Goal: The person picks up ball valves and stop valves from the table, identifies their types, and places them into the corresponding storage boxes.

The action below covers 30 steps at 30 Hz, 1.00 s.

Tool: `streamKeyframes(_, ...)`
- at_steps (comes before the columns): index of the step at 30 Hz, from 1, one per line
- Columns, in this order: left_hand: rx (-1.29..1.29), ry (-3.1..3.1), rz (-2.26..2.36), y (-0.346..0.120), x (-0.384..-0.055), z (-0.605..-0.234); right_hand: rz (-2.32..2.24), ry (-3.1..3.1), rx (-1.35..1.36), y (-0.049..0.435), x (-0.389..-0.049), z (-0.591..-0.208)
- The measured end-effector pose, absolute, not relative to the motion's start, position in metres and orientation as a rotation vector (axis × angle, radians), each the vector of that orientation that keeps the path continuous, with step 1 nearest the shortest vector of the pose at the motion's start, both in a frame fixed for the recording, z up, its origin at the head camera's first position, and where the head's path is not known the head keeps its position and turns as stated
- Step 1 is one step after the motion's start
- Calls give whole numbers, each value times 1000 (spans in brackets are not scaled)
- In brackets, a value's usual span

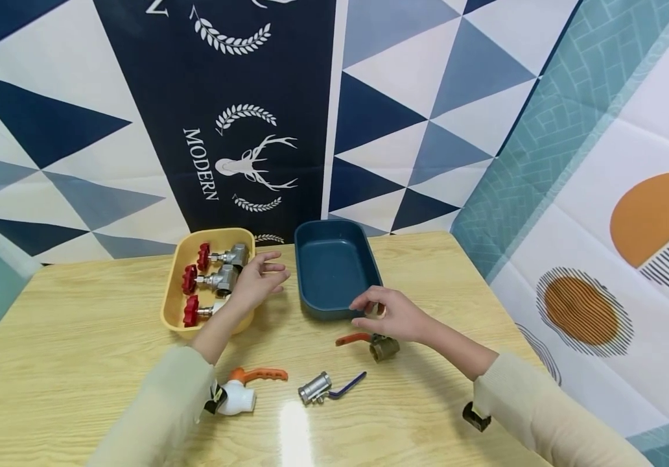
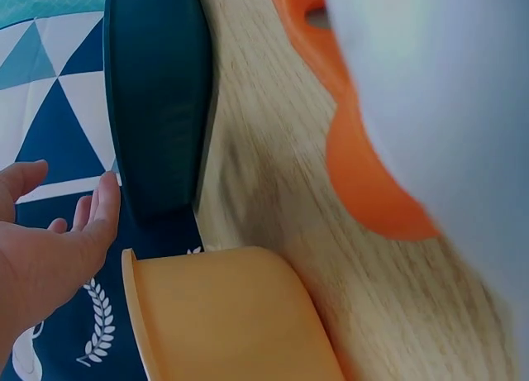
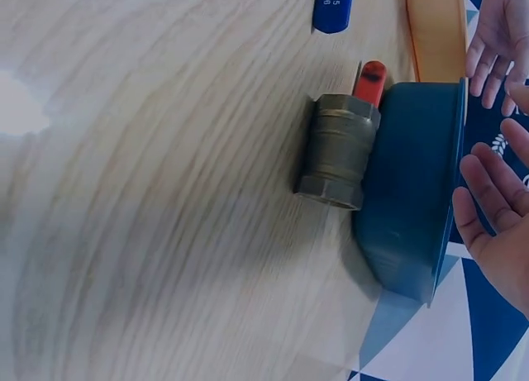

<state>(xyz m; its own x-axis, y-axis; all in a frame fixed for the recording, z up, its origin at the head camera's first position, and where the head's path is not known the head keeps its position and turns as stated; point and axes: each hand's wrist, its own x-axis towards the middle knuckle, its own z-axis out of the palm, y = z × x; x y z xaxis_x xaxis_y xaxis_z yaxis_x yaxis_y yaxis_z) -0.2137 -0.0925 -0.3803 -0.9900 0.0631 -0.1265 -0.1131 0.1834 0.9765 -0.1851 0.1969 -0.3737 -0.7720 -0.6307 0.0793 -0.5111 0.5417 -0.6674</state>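
My left hand (image 1: 260,280) hovers by the right rim of the yellow tray (image 1: 166,310), fingers loosely bent and holding nothing. In that tray lie three metal valves (image 1: 223,280) with red handwheels. My right hand (image 1: 395,314) is over the near right corner of the dark blue bin (image 1: 334,314), its fingers relaxed and apart, also with nothing in them. Just below it lies a brass ball valve (image 3: 337,150) with a red lever. Both hands show loose fingers in the right wrist view, the left hand (image 3: 500,46) farther off.
A steel ball valve (image 1: 314,389) with a blue lever lies on the wooden table (image 1: 78,363) at the front middle. To its left is a white plastic ball valve (image 1: 238,398) with an orange handle, under the left sleeve. A patterned cloth (image 1: 258,84) hangs behind the table.
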Motion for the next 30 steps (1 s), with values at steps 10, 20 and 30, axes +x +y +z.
streamKeyframes(10,-21,2312,1881,-85,-210,-380,-990,2534,-978,211,-179,-387)
streamKeyframes(20,11,2351,1800,-78,-209,-383,-902,2511,-989,214,-179,-396)
streamKeyframes(30,10,2375,1749,-72,-211,-384,-813,2472,-962,217,-180,-399)
